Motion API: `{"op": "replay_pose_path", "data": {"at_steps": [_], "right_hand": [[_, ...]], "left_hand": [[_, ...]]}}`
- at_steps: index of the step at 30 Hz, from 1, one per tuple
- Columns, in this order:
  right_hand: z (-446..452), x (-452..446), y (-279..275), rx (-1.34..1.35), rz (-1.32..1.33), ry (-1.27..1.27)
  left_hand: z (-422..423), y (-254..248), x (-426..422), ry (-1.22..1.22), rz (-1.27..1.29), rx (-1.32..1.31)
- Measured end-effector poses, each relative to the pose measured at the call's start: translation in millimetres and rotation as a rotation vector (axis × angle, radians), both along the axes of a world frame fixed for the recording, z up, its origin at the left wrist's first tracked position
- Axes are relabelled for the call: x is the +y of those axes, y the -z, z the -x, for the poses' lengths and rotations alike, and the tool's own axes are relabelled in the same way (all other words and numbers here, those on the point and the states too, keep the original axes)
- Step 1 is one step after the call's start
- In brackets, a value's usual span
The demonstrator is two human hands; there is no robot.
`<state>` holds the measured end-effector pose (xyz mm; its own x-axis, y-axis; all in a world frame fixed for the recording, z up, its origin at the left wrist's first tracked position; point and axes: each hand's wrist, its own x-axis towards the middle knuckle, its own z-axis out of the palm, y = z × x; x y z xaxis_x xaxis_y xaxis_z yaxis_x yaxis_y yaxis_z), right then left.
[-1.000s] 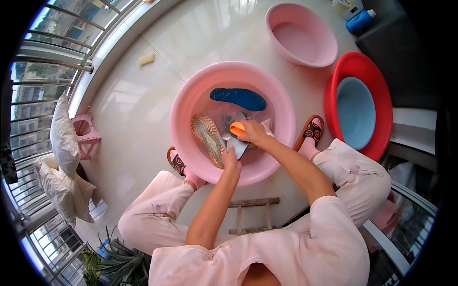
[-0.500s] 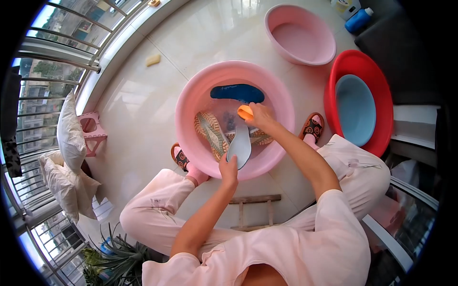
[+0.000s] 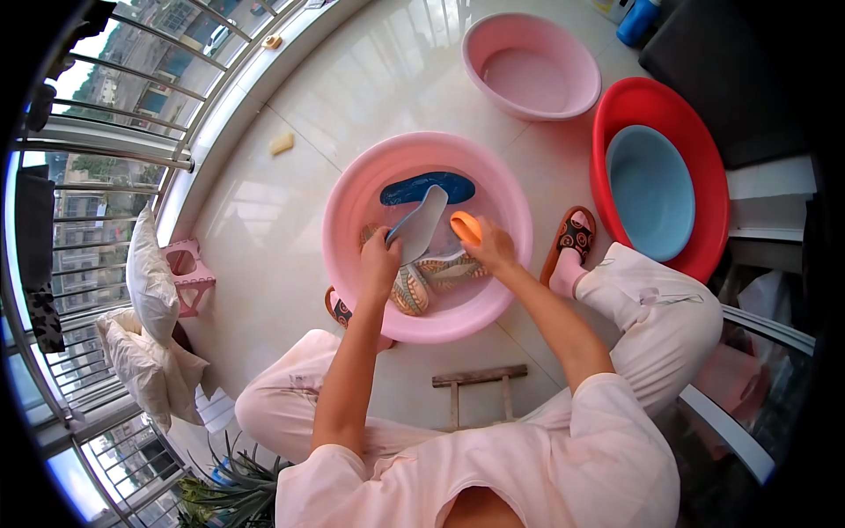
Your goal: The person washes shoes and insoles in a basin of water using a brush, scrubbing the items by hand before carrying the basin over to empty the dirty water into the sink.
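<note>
My left hand (image 3: 380, 262) grips a pale grey insole (image 3: 426, 227) with a blue edge, raised over the pink basin (image 3: 352, 299). In my right hand (image 3: 493, 246) is an orange scrub brush (image 3: 466, 228), just right of the insole and apart from it; its bristles do not show. A dark blue insole (image 3: 440, 187) lies in the water by the basin's far wall. Below my hands rest two patterned shoes, one shoe (image 3: 409, 292) toward the near left and the other shoe (image 3: 453, 271) beside it, partly covered by the insole and hand.
Beyond the basin stands another pink basin (image 3: 570, 101). A red basin (image 3: 709, 194) holding a light blue basin (image 3: 650, 194) is at the right. A yellow bar (image 3: 282, 143) lies on the tiles. A wooden stool (image 3: 480, 376) is close before me, and a pink stool (image 3: 195, 277) stands left.
My left hand has moved up and left, swinging the grey insole from pointing toward me to lying across the basin's middle. The orange brush has come away from the insole. The view has shifted slightly.
</note>
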<state>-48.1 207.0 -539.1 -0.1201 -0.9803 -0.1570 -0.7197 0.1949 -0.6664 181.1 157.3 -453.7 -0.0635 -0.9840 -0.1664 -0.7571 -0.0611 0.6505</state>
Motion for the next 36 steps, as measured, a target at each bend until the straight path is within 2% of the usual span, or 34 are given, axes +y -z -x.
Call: {"op": "replay_pose_path", "data": {"at_steps": [2, 5, 9, 11, 12, 15, 16, 19, 22, 23, 25, 28, 31, 32, 36], "right_hand": [[4.6, 1.4, -0.3, -0.033, -0.029, 0.043], [7.9, 5.9, 4.2, -0.019, -0.024, 0.118], [-16.3, -10.2, 11.7, -0.167, 0.082, 0.109], [-36.9, -28.1, 21.0, -0.183, 0.138, 0.03], [-46.5, -36.0, 22.4, -0.126, 0.029, 0.016], [-55.6, -53.2, 47.4, 0.025, 0.064, -0.045], [-50.0, -58.0, 52.1, 0.08, -0.011, -0.114], [-30.6, -60.3, 58.8, 0.249, 0.054, -0.249], [-22.1, -61.9, 58.1, 0.246, -0.072, -0.144], [-22.3, -63.6, 57.0, 0.242, -0.099, -0.116], [-17.3, -64.6, 62.2, 0.176, -0.1, -0.079], [-17.5, -55.6, 65.6, 0.117, -0.129, -0.054], [-6.5, -59.2, 66.7, 0.079, -0.194, 0.014], [-3.0, -56.3, 67.5, 0.066, -0.177, 0.038], [10.9, -49.1, 44.4, 0.017, -0.155, 0.136]], "left_hand": [[-0.4, 55.7, -12.0, -0.069, -0.058, -0.075], [0.9, 126.6, -19.5, -0.026, -0.045, -0.233], [14.9, 167.6, -29.3, 0.068, -0.104, -0.279], [27.2, 185.9, -28.6, -0.037, -0.142, -0.132], [35.2, 194.1, -27.1, -0.089, -0.162, -0.053], [49.2, 189.3, -23.0, -0.051, -0.346, -0.259], [52.0, 190.1, -22.7, -0.033, -0.339, -0.247], [56.5, 206.5, -25.9, 0.15, -0.341, -0.479], [55.7, 204.1, -29.2, 0.129, -0.15, -0.341], [51.8, 199.4, -32.3, 0.14, 0.003, -0.292], [47.2, 158.8, -48.4, 0.164, 0.315, -0.193], [29.8, 133.6, -70.1, 0.322, 0.619, -0.512], [1.3, 196.7, -91.3, 0.488, 0.166, -0.359], [1.4, 196.6, -95.4, 0.464, 0.07, -0.389], [-11.9, 184.1, -105.7, 0.327, -0.33, -0.055]]}}
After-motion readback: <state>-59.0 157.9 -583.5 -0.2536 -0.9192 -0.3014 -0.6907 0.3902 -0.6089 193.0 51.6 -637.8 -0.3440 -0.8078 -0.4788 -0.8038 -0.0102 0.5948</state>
